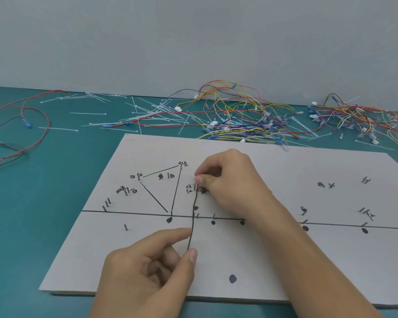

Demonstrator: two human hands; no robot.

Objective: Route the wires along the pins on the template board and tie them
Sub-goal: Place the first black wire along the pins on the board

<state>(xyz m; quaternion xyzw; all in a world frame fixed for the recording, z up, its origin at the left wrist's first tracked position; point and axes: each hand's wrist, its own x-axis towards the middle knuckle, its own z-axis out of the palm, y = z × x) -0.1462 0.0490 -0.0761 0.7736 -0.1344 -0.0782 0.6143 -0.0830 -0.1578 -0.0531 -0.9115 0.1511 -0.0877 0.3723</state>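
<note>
A: What has the right hand (228,180) got?
B: Its thumb and forefinger are curled tight, pinching the top end of a dark wire (194,210) right at the pins (195,187) near the middle of the board (308,260). Its other fingers are tucked in.
A: And the left hand (147,269)?
B: It is lower down, nearer the person. Thumb and forefinger pinch the same wire's lower part, and the remaining fingers curl loosely beneath. The wire runs between the 2 hands, crossing the long black line (124,212) drawn across the board.
A: How would you do this step well?
B: I judge the wire is being seated at those pins. Press the top end against them, give light tension from the lower hand so the wire lies flat, then lead it toward the next pin on its route. Too hard a pull could lift the end off.
A: Anything tied?
B: No tie shows on the board. It looks like early going, with only 1 wire laid.
A: And around it?
B: The board lies on a teal table (44,180). Behind it white cable ties (147,113) are scattered, with tangled coloured wires (239,115) to the right and red and black wires (21,134) at the left. A plain pale wall (193,42) closes the back.
</note>
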